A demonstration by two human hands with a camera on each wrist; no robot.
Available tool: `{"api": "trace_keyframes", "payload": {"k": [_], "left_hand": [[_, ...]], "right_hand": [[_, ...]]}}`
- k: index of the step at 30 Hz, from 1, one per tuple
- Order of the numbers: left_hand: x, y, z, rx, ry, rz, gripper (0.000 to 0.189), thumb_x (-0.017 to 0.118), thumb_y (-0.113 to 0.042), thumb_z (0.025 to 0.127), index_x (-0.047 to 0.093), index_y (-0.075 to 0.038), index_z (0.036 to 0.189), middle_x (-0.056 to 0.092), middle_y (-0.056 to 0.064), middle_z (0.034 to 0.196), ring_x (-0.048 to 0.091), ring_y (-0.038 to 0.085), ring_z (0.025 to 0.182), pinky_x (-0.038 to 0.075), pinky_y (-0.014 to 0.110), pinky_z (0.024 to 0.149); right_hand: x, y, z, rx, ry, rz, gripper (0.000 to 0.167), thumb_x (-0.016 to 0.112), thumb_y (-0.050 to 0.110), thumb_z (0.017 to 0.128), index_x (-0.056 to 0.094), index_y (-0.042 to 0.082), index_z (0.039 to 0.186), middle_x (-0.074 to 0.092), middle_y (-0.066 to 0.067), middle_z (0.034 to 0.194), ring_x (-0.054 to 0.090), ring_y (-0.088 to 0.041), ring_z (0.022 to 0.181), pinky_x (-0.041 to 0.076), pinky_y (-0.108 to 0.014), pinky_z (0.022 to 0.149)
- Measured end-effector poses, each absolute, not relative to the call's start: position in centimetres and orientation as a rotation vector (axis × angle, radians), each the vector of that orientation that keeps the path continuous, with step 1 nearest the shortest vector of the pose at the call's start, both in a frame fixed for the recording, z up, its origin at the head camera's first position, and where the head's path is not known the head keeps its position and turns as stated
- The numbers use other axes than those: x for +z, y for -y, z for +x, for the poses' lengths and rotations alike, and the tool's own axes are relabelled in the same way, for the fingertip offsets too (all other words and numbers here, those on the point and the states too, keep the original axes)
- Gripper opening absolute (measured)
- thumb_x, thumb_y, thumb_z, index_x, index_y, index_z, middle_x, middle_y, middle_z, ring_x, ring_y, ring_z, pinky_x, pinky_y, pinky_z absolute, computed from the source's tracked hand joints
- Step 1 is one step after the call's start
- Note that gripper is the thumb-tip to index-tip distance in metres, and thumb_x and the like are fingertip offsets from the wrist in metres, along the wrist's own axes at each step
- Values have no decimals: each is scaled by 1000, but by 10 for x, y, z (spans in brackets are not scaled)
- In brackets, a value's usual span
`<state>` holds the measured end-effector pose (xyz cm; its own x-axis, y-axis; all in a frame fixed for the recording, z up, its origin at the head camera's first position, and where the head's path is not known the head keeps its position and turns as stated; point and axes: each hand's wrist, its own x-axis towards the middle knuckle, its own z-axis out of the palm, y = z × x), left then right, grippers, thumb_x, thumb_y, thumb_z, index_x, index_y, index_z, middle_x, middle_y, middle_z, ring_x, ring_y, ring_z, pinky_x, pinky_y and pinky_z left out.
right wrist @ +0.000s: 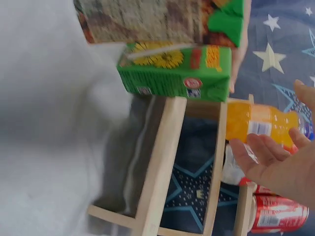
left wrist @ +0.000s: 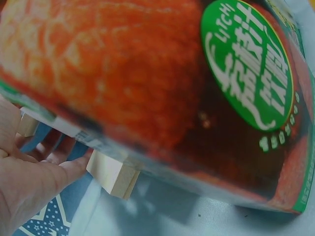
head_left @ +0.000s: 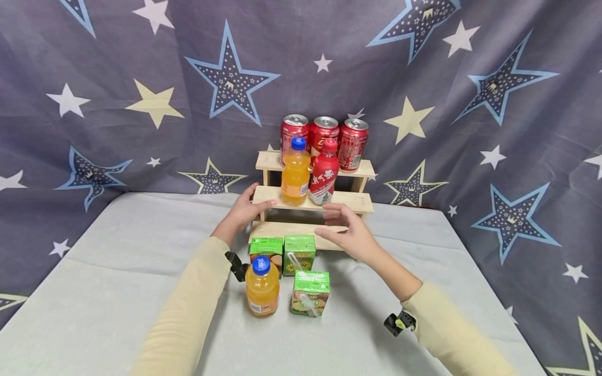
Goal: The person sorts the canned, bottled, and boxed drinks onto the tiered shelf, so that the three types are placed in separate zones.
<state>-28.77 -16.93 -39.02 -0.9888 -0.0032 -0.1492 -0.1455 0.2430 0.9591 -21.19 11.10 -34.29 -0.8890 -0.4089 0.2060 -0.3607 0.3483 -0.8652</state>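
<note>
Clearly tiered, pale wooden rack, left fingers round its end, right fingers parted.

Table: wood rack, 3 grn cartons, 1 orange btl.

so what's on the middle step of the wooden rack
On the pale wooden middle step stand a clear, blue-capped plastic bottle of orange drink and a red-and-white bottle with a red cap. They hide the wood directly behind them.
</note>
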Motion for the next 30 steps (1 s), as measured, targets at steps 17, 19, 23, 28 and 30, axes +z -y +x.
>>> {"api": "trace_keyframes", "payload": {"k": [17,19,23,28,30], "left_hand": [[-390,169,-287,1857,-2391,-153,91,68,-26,85,6,-19,152,24,17,153,45,37,126,46,47,100],[-389,168,-287,1856,-2396,-157,91,69,-26,85,8,-19,152,24,16,153,45,36,125,47,47,99],[-389,169,-287,1851,-2401,-154,91,68,-26,86,7,-19,152,25,16,152,46,36,125,47,47,98],[-389,169,-286,1859,-2397,-147,91,68,-25,86,7,-19,152,25,16,152,45,36,126,45,48,100],[-389,168,-285,1865,-2398,-143,91,68,-25,86,7,-18,152,26,17,152,45,37,126,45,48,100]], "right_hand": [[-347,-86,-174,-1402,-2323,-988,50,73,23,82,53,9,126,62,-12,116,58,-27,108,50,-49,91],[-348,-84,-173,-1372,-2312,-1018,50,73,24,82,53,10,126,62,-12,116,58,-27,108,50,-49,90],[-352,-78,-170,-1337,-2289,-1077,50,73,27,82,53,12,126,62,-12,118,58,-29,109,50,-47,90],[-357,-70,-168,-1317,-2264,-1160,51,73,28,81,54,11,125,60,-11,121,57,-29,109,51,-45,91],[-358,-66,-168,-1309,-2259,-1199,51,74,27,81,54,8,124,61,-11,121,58,-29,108,51,-45,90]]}}
